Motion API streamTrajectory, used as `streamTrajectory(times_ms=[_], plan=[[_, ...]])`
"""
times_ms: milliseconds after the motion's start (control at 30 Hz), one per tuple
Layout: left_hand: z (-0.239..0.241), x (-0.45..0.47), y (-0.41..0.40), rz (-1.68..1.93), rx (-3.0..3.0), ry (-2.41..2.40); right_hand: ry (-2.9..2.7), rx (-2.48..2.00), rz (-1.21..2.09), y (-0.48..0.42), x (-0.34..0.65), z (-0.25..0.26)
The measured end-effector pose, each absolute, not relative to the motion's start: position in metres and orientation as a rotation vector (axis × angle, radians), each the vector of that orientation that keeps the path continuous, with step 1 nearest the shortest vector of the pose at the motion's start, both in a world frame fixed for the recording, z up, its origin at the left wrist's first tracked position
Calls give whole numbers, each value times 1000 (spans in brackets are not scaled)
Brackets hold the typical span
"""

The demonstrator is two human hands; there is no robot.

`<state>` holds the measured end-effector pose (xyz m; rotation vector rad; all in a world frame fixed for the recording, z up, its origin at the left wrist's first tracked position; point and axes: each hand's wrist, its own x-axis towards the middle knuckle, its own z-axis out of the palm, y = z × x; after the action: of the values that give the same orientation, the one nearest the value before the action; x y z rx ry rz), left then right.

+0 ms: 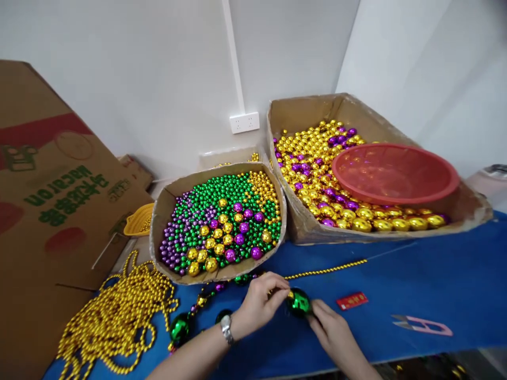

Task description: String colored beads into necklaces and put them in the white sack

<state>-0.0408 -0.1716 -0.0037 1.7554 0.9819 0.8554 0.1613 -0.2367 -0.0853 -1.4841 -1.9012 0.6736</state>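
Note:
A large shiny green ball (299, 302) sits between my two hands above the blue tabletop. My left hand (259, 298), with a silver watch at the wrist, is closed in a pinch on a small gold bead (290, 294) at the ball's left side. From the right, my right hand (330, 327) grips the green ball with thumb and fingers, partly hidden behind it. Left of my left wrist lies a strand of mixed beads with another big green ball (180, 328); my forearm covers part of it. A thin gold bead chain (327, 270) stretches away behind my hands.
A carton of green, purple and gold beads (216, 224) stands ahead. Right of it, a larger carton (301, 227) holds gold and purple balls and a red basin (396, 174). Gold bead chains (119, 316) pile at left. Pink snips (425, 325) and a red packet (352, 301) lie right.

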Motion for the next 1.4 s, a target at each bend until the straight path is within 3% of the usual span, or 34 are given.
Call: streamTrajectory(times_ms=[200, 433, 533, 700, 933, 1233, 1400], plan=[[20, -43, -173, 809, 1811, 1027, -1916, -1466, 529, -231, 167, -56], [58, -47, -157, 822, 1591, 908, -1813, -1173, 694, -221, 140, -29], [52, -56, -129, 861, 1582, 973, -1693, -1202, 777, -223, 140, -31], [28, -57, -82, 813, 2158, 1201, -1601, -1240, 869, -224, 139, -24], [17, -50, -70, 680, 2337, 1182, -1690, -1285, 714, -223, 139, -15], [18, -84, -91, 449, 2261, 1182, -1729, -1268, 781, -224, 133, -23], [31, -86, -100, 802, 1720, 1105, -1764, -1243, 775, -223, 128, -20]])
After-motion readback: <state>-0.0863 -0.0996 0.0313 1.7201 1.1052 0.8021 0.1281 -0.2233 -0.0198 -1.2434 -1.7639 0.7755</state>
